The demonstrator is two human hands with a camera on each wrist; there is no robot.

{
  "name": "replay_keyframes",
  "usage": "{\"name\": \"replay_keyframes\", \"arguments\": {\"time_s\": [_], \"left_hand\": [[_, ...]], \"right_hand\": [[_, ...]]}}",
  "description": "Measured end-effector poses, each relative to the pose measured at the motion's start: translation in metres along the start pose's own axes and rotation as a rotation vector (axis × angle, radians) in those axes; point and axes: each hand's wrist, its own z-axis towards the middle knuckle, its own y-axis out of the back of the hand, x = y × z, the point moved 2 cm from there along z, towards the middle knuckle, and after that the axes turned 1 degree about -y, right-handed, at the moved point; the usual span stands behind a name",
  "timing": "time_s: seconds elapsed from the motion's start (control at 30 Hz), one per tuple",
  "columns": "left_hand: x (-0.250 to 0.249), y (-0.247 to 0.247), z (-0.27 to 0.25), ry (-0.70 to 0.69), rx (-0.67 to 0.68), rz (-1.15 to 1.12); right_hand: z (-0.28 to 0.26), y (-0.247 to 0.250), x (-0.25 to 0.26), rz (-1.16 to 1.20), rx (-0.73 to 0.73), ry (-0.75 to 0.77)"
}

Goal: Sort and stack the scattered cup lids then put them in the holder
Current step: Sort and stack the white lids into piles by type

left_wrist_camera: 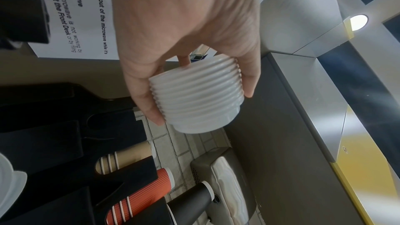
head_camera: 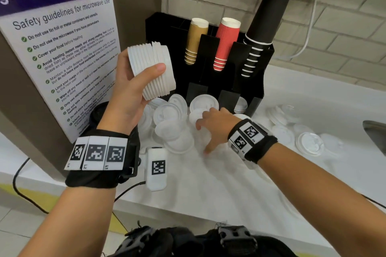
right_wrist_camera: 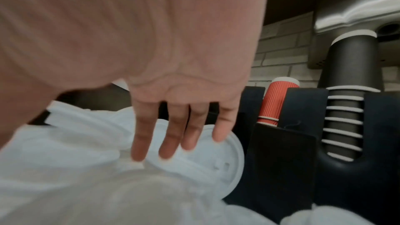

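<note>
Down at the bottom of the head view sit my two forearms with their tagged wristbands. Further up, my left hand (head_camera: 133, 89) is raised above the counter (head_camera: 208, 183), thumb and fingers wrapped round a stack of white lids (head_camera: 151, 70) tilted on its side. My right hand (head_camera: 213, 125) reaches, fingers spread, onto the loose lids (head_camera: 173, 119) heaped just in front of the black holder (head_camera: 257, 89). More lids (head_camera: 309, 144) lie scattered to the right. Tan cups (head_camera: 195, 41), red cups (head_camera: 225, 44) and black cups (head_camera: 265, 27) stand in the holder's slots.

Left wrist view: palm close up, fingers (left_wrist_camera: 145, 102) clamped on both sides of the ribbed stack, held clear of the holder.

Right wrist view, blurred: straight fingers (right_wrist_camera: 140, 141) lie over a flat white lid (right_wrist_camera: 216, 163) beside the holder, gripping nothing; whether they touch it I cannot tell.
</note>
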Motion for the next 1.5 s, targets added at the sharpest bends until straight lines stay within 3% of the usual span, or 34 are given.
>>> {"name": "replay_keyframes", "arguments": {"time_s": [0.1,0.23,0.6,0.77,0.83,0.97,1.07,1.3,1.5], "left_hand": [[0.001,-0.002,0.0,0.001,0.008,0.001],[0.001,-0.005,0.0,0.003,0.015,0.0],[0.004,-0.003,0.003,0.01,0.034,0.022],[0.008,-0.006,0.005,0.033,0.071,0.03],[0.012,-0.007,0.005,0.04,0.072,0.018],[0.025,-0.011,0.002,0.086,0.119,-0.01],[0.035,-0.018,-0.002,0.12,0.166,-0.019],[0.048,-0.031,-0.007,0.147,0.248,0.016],[0.051,-0.034,-0.01,0.172,0.332,0.056]], "right_hand": [[0.006,-0.002,0.018,0.173,-0.136,0.015],[0.023,-0.003,0.046,0.365,-0.089,-0.002],[0.029,0.03,0.027,0.38,-0.153,-0.102],[0.022,0.049,0.013,0.263,-0.191,-0.14],[0.013,0.054,-0.001,0.403,-0.287,-0.168],[-0.019,0.055,-0.024,1.262,-0.589,-0.085],[-0.034,0.049,-0.018,1.67,-0.628,0.054],[-0.059,0.035,0.001,1.707,-0.694,0.118],[-0.068,0.034,0.0,1.658,-0.661,0.144]]}}
